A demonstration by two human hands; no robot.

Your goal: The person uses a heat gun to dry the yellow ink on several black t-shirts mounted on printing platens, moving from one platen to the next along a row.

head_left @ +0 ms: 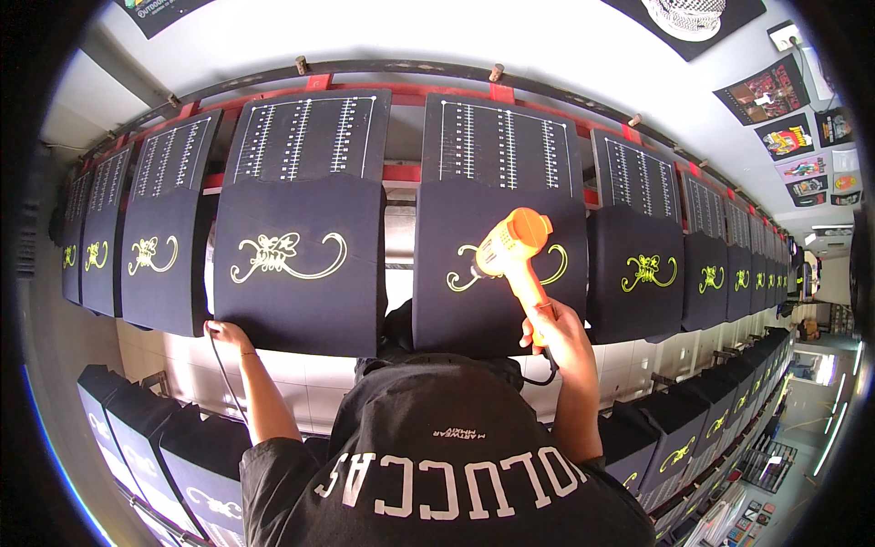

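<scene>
My right hand (567, 335) is closed around the handle of an orange heat gun (521, 239). The gun is above a black shirt panel (456, 319) on a dark board, its nozzle toward the yellow-green line print, and hides the print's middle. A dark cord (545, 376) hangs from the handle. At the near left corner of the neighbouring black shirt panel (296, 319), my left hand (228, 334) has its fingers closed on a black cable (225, 378) that runs down toward my body. A yellow-green curling print (273, 257) shows whole on that panel.
Several more boards with printed black panels (636, 273) line the red metal rack (401, 173) on both sides. Behind me stands another row of boards (679, 447). A dark rail (401, 67) runs along the far side, below a white wall with posters (762, 89).
</scene>
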